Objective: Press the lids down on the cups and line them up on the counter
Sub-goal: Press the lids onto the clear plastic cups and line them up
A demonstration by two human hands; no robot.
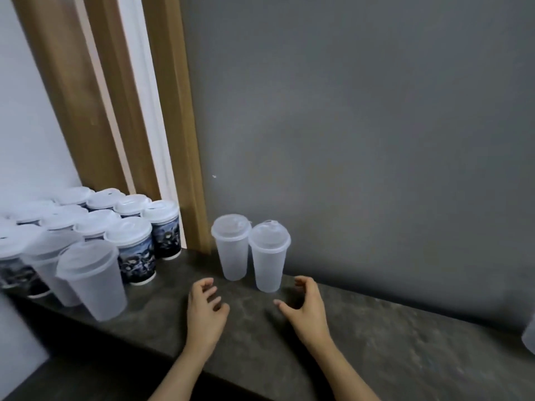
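We judge ourselves between cups: our left hand point(206, 309) and right hand point(305, 306) hover loosely curled, holding nothing, just near of two lidded clear cups point(251, 253) by the far wall; next, nudge them into line

Your two bare forearms come up from the bottom edge of the view, the left one from lower centre-left, the right one from lower right, and they angle toward each other as they rise. Your left hand point(207, 306) is held back up, its fingers loosely curled and spread a little, thumb out to the right, holding nothing. Your right hand point(304, 306) mirrors it: fingers bent in a loose hook, thumb pointing left toward the other hand, nothing in its grasp. The hands are near each other but apart, thumbs facing across the gap.
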